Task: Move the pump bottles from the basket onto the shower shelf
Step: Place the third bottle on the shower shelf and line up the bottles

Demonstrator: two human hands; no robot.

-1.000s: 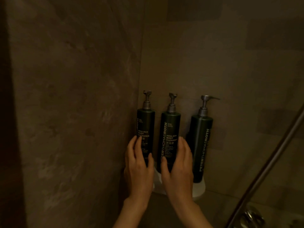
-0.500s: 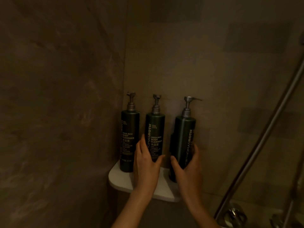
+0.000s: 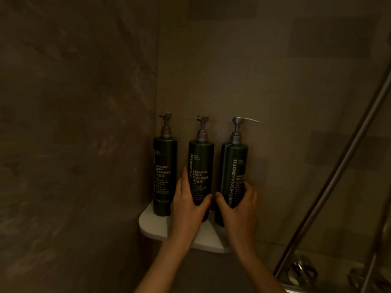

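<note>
dim brown tiled walls meet in a shower corner, and a small white shower shelf (image 3: 152, 224) juts from that corner with three dark green pump bottles standing upright on it in a row.

the middle bottle (image 3: 201, 166), labelled body cleanser, is held low down by the left hand (image 3: 188, 208): the fingers (image 3: 183, 182) lie up along its left side and the thumb presses its front right, so the hand is wrapped partway around it, half curled rather than clenched. the bottle's base is hidden behind that hand, so whether it rests fully on the shelf cannot be told.

the right bottle (image 3: 233, 166), with a shampoo label, is gripped by the right hand (image 3: 239, 208) in the same manner, thumb on the front left near the vertical lettering and fingers curving round its right side. its pump spout points to the right, toward the wall. its foot is near the right end of the shelf, partly hidden by the hand.

the two thumbs nearly meet in the gap between these bottles.

the left bottle (image 3: 164, 170), also body cleanser, stands free beside the corner wall, untouched, its base on the shelf.

both forearms come up from the bottom edge. to the right a slanted metal rail (image 3: 338, 176) crosses the wall, and chrome tap fittings (image 3: 302, 269) glint in the lower right corner.
</note>
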